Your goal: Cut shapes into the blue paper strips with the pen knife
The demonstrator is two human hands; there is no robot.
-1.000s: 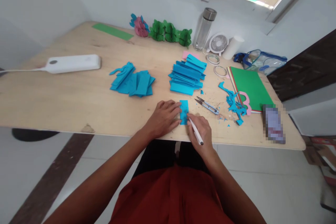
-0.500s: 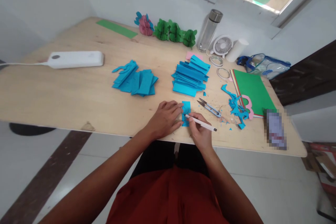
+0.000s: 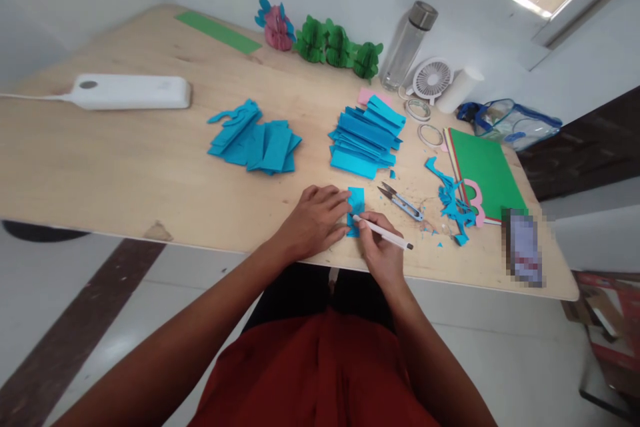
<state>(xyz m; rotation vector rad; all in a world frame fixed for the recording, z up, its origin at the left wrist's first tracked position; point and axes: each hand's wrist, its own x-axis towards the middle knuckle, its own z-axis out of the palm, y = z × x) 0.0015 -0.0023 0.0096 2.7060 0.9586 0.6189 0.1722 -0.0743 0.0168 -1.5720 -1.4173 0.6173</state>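
Observation:
Near the table's front edge lies a small blue piece of paper. My left hand rests flat at its left side, fingers stretched out and the fingertips on the paper's edge. A white pen is gripped in my right hand, its tip down on the paper. Just to the right of the paper, thread snips lie on the table. Beyond my hands are a stack of blue paper strips and, farther left, a pile of blue paper pieces.
Blue paper scraps, a pink scalloped cutout and green sheets lie right. Behind stand green paper shapes, a glass bottle, a small fan and tape rolls. A white power strip lies left.
The camera view has tilted and shifted slightly. Both hands keep nearly the same place on the paper, and the pen tip stays on it.

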